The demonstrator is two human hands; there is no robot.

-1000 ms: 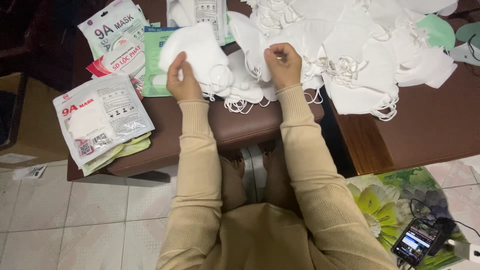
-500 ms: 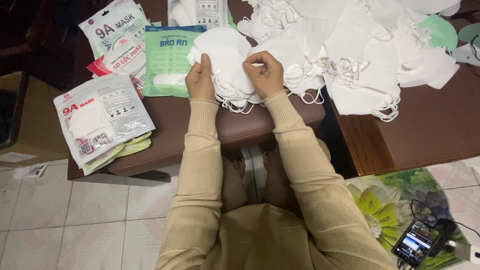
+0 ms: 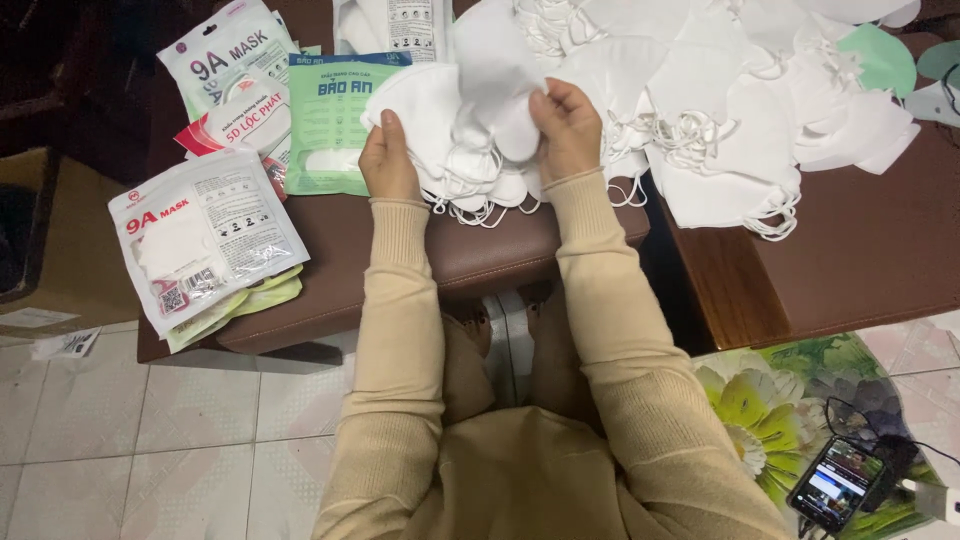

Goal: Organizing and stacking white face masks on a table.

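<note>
My left hand (image 3: 387, 160) grips the left side of a small stack of white face masks (image 3: 455, 130), whose ear loops hang down over the brown padded bench (image 3: 420, 255). My right hand (image 3: 566, 128) pinches a single white mask at the top right of that stack. Both arms wear beige knit sleeves. A large loose heap of white masks (image 3: 720, 110) lies just right of my right hand, spread over the bench and the wooden table (image 3: 850, 260).
Sealed mask packets lie left of my hands: a green one (image 3: 330, 125), a white one (image 3: 205, 245) at the bench's left edge, others behind. A phone (image 3: 838, 484) with a lit screen rests on a floral mat at lower right. Tiled floor lies below.
My hands moved apart a little on the stack. The right hand has lifted one mask up off the pile; the green packet is now more exposed.
</note>
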